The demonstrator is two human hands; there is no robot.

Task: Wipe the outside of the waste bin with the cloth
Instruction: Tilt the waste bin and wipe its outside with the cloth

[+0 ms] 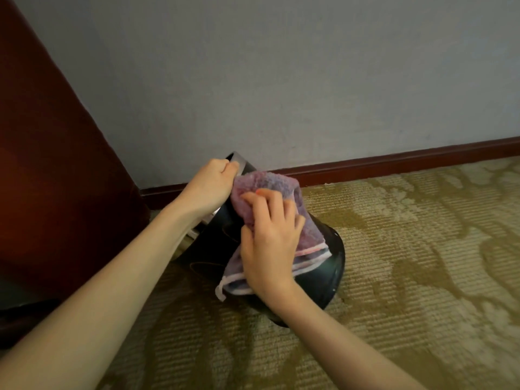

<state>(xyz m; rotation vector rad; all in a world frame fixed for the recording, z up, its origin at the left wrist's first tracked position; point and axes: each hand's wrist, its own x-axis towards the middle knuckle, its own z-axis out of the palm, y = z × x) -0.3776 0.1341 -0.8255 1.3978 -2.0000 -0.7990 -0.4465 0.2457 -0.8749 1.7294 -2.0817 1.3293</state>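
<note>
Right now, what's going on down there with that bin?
A person is cleaning a black waste bin on the carpet, close to the wall. The left hand grips the bin's rim, and the bin looks tipped. The right hand holds a purple cloth against the bin's outer side.

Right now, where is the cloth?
Head view, centre: the cloth lies on the bin, under the right hand, just right of the left hand gripping the rim.

Both bare forearms reach forward; the left hand [212,187] grips the waste bin [332,266] rim, and the right hand [268,243] clutches the cloth [270,181] with bent fingers [277,204].
</note>
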